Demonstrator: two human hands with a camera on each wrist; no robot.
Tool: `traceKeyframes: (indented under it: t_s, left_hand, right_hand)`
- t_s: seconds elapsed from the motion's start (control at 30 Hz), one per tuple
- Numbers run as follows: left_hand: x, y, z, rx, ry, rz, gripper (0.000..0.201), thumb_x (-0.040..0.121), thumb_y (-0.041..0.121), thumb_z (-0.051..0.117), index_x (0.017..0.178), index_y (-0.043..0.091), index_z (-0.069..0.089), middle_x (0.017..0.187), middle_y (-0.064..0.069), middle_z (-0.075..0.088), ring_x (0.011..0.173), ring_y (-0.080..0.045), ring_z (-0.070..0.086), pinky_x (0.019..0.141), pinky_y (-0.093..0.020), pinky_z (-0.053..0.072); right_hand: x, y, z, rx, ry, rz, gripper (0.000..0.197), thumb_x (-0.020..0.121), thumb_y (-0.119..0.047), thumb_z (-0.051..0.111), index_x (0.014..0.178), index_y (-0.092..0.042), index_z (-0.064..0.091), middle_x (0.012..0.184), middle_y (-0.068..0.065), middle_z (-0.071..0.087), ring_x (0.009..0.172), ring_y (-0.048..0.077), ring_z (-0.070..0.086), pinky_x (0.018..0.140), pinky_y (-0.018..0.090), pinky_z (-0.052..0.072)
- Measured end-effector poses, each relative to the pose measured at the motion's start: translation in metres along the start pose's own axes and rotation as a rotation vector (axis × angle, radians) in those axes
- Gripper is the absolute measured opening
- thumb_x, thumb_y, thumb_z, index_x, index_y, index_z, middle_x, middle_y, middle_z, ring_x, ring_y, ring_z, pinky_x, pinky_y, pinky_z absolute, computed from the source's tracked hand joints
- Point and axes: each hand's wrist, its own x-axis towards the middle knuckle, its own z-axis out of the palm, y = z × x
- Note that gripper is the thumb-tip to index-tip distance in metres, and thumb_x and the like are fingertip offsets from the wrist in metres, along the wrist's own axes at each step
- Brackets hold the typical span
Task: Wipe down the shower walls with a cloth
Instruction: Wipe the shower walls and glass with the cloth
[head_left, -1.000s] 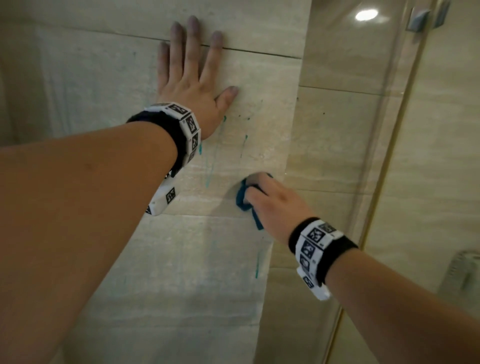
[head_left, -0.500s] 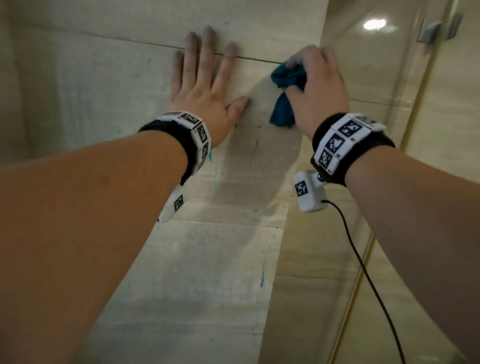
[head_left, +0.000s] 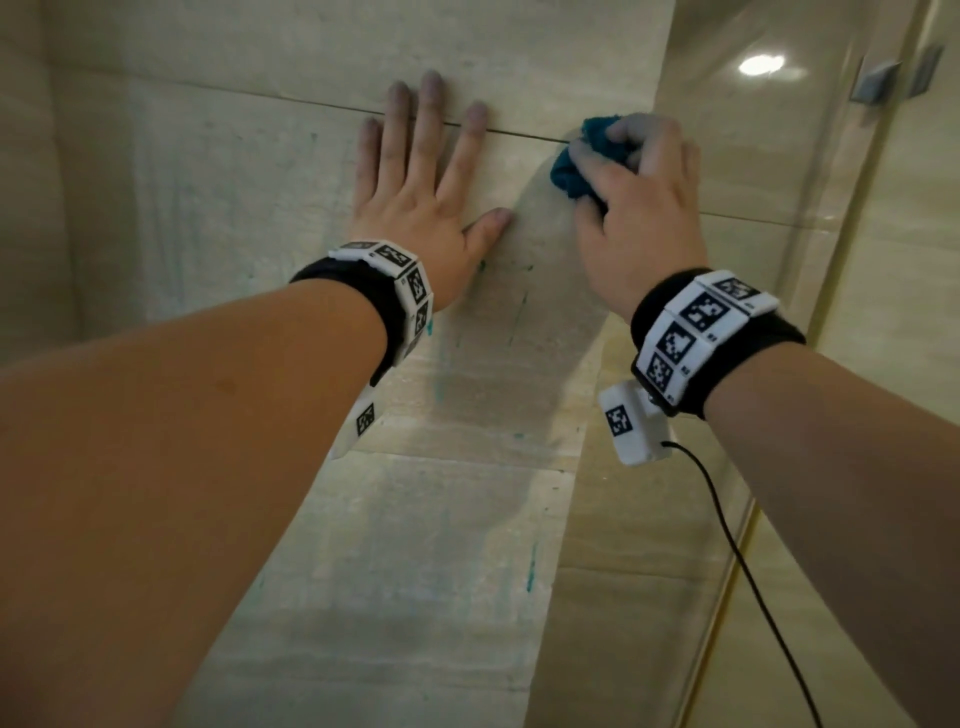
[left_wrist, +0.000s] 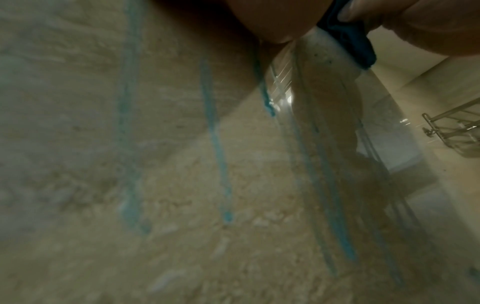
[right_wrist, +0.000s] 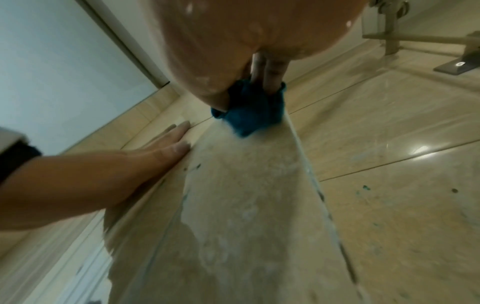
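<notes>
My left hand (head_left: 415, 171) lies flat with straight fingers on the beige tiled shower wall (head_left: 234, 208). Just to its right, my right hand (head_left: 639, 202) grips a bunched blue cloth (head_left: 576, 161) and presses it against the wall near the tile's right edge. In the right wrist view the cloth (right_wrist: 249, 115) sits under my curled fingers (right_wrist: 272, 76), with the left hand (right_wrist: 111, 170) flat beside it. Thin teal streaks (left_wrist: 215, 144) run down the wall below the hands. A darker wet band (head_left: 519, 338) trails down from the cloth.
A glass shower panel (head_left: 779, 260) with a brass-coloured frame (head_left: 852, 218) stands right of the wall's edge. A metal hinge (head_left: 878, 80) sits at the top right. A black cable (head_left: 748, 577) hangs from my right wrist. A metal rack (left_wrist: 451, 127) shows beyond the glass.
My right hand carried the cloth from low on the wall up to the top near the left hand, then drew slightly closer to it. The left hand stayed flat in place.
</notes>
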Motion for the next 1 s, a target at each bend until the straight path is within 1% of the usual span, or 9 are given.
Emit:
traceKeyframes:
  t_s: [0.07,0.13,0.2,0.27,0.47,0.63,0.8,0.93,1.0]
  left_hand:
    - [0.0,0.0,0.0,-0.003,0.003,-0.001,0.082,0.104,0.07,0.015,0.166,0.023,-0.01,0.172,-0.016,-0.015,0.159,-0.038,-0.013,0.128,-0.056,-0.004]
    - [0.0,0.0,0.001,-0.004,0.005,0.001,0.081,0.104,0.071,0.015,0.166,0.023,-0.009,0.173,-0.017,-0.014,0.159,-0.038,-0.013,0.128,-0.056,-0.004]
    - [0.0,0.0,0.002,0.003,0.007,0.005,0.082,0.104,0.071,0.014,0.166,0.023,-0.009,0.172,-0.017,-0.014,0.159,-0.039,-0.012,0.128,-0.056,-0.004]
    - [0.0,0.0,0.001,0.008,0.003,0.006,0.082,0.104,0.071,0.013,0.166,0.022,-0.008,0.172,-0.018,-0.013,0.159,-0.039,-0.012,0.128,-0.056,-0.004]
    - [0.002,-0.001,-0.004,-0.01,-0.062,0.01,0.078,0.105,0.066,0.014,0.165,0.023,-0.014,0.171,-0.016,-0.02,0.158,-0.038,-0.018,0.128,-0.056,-0.008]
    - [-0.006,-0.008,-0.014,-0.07,-0.14,0.012,0.076,0.107,0.056,0.025,0.164,0.028,-0.015,0.171,-0.011,-0.025,0.158,-0.032,-0.021,0.128,-0.05,-0.01]
    - [-0.028,-0.015,-0.023,-0.082,-0.198,-0.021,0.084,0.105,0.057,0.035,0.164,0.029,-0.018,0.17,-0.009,-0.028,0.158,-0.033,-0.021,0.129,-0.05,-0.008]
    - [-0.024,-0.03,-0.029,-0.051,-0.184,-0.038,0.085,0.103,0.062,0.034,0.164,0.029,-0.015,0.171,-0.009,-0.026,0.158,-0.035,-0.019,0.129,-0.052,-0.005]
    - [-0.019,-0.039,-0.029,-0.047,-0.185,-0.068,0.085,0.103,0.064,0.033,0.164,0.03,-0.015,0.171,-0.009,-0.025,0.158,-0.036,-0.019,0.129,-0.054,-0.005]
  right_hand:
    - [-0.005,-0.003,0.007,-0.107,-0.029,-0.021,0.052,0.1,-0.019,0.049,0.152,-0.016,0.047,0.16,0.01,0.032,0.144,0.035,0.03,0.124,0.043,0.025]
    - [-0.008,-0.006,0.013,-0.13,-0.086,-0.024,0.059,0.102,-0.023,0.043,0.16,-0.015,0.032,0.17,0.006,0.015,0.155,0.031,0.015,0.128,0.042,0.011]
    - [-0.01,-0.006,0.018,-0.075,-0.149,-0.006,0.065,0.104,-0.027,0.038,0.164,-0.017,0.017,0.173,0.003,0.0,0.158,0.024,0.0,0.129,0.04,0.001]
    - [-0.012,-0.005,0.021,-0.045,-0.177,-0.003,0.067,0.104,-0.029,0.037,0.165,-0.02,0.011,0.173,0.002,-0.005,0.159,0.021,-0.006,0.129,0.04,-0.004]
    - [-0.034,-0.008,0.023,-0.024,-0.235,-0.069,0.067,0.099,-0.017,0.042,0.163,-0.021,0.021,0.173,0.001,0.004,0.158,0.022,0.002,0.128,0.038,-0.004]
    - [-0.103,-0.023,0.042,-0.016,-0.304,-0.179,0.069,0.096,-0.014,0.052,0.161,-0.02,0.031,0.171,-0.001,0.014,0.158,0.024,0.011,0.128,0.04,0.0]
    - [-0.169,-0.029,0.056,-0.046,-0.511,-0.286,0.068,0.1,-0.028,0.045,0.164,-0.025,0.02,0.172,-0.008,0.001,0.159,0.015,0.001,0.129,0.04,-0.001]
    - [-0.135,-0.014,0.047,-0.171,-0.596,-0.432,0.06,0.102,-0.043,0.035,0.161,-0.03,0.031,0.171,-0.009,0.012,0.158,0.016,0.013,0.128,0.04,0.001]
    - [-0.092,-0.005,0.035,-0.199,-0.543,-0.38,0.061,0.103,-0.047,0.036,0.162,-0.033,0.026,0.171,-0.008,0.009,0.158,0.017,0.01,0.128,0.04,-0.001]
